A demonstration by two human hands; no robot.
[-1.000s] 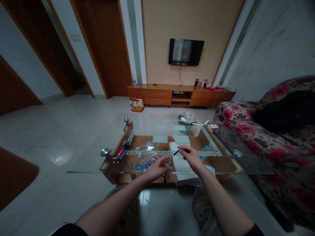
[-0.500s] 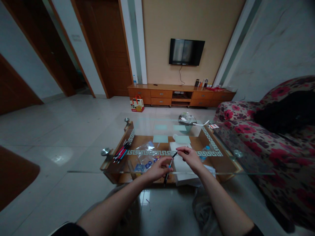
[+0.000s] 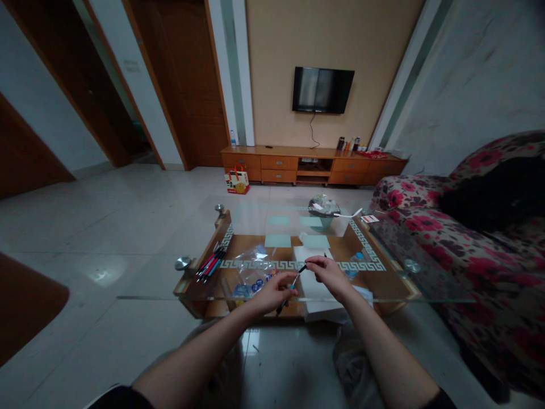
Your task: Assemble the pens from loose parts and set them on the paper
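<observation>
Since a second ago the pen (image 3: 290, 286) in the left hand (image 3: 272, 293) has tilted flatter, its tip now meeting the right hand (image 3: 328, 275), which pinches a small dark piece against it; the two parts look nearly joined. Both hands hover above the glass table (image 3: 383, 287). Left lies a bundle of pens (image 3: 209, 263), then a clear bag (image 3: 252, 272) holding blue packets.
</observation>
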